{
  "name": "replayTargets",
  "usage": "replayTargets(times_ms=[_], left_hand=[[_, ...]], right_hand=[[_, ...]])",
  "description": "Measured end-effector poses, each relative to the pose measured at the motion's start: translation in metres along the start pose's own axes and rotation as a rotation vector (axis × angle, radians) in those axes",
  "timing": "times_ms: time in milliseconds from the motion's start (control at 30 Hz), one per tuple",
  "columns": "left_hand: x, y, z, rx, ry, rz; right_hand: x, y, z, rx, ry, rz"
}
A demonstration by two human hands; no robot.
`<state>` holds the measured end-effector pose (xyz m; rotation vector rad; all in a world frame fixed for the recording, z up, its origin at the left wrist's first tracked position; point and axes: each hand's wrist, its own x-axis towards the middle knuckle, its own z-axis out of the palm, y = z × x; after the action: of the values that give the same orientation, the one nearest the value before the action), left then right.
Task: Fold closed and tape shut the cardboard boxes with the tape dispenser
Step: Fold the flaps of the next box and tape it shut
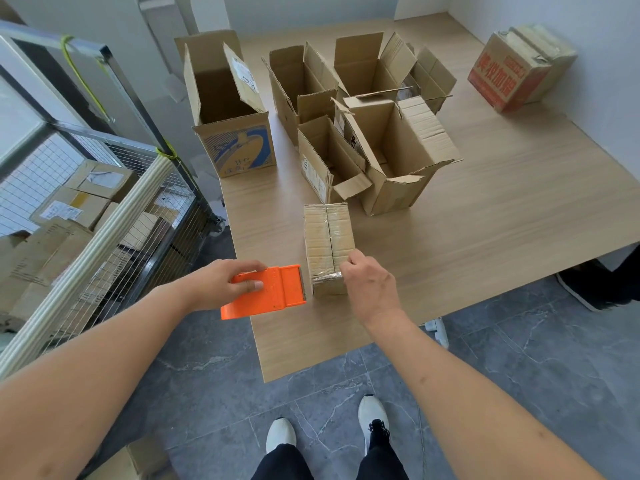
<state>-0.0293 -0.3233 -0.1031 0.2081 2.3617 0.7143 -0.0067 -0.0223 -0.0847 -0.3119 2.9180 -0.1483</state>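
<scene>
Left hand (221, 282) gripping orange tape dispenser (266, 292) overhanging table edge (258, 344); right hand (369, 289) pinching closed box (327, 244).

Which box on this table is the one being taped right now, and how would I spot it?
On the wooden table, look at the near edge, between the two hands. The small closed box sits beside the orange tape dispenser. Unlike the open boxes behind it, its flaps are folded shut with clear tape along the seam.
</scene>
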Motion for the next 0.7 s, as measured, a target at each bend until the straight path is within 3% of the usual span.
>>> replayTargets(times_ms=[233,400,600,700], left_hand=[[-0.001,0.007,0.015,-0.065,0.023,-0.001],[-0.005,0.008,0.017,-0.045,0.024,-0.026],[0.002,0.012,0.021,-0.09,0.047,-0.052],[0.009,0.017,0.02,-0.087,0.044,-0.079]], right_hand=[[0.007,-0.042,0.01,0.308,0.07,0.309],[0.008,-0.052,0.029,0.434,-0.03,0.409],[0.016,-0.052,0.025,0.173,-0.054,0.394],[0.021,-0.048,0.021,0.222,-0.085,0.366]])
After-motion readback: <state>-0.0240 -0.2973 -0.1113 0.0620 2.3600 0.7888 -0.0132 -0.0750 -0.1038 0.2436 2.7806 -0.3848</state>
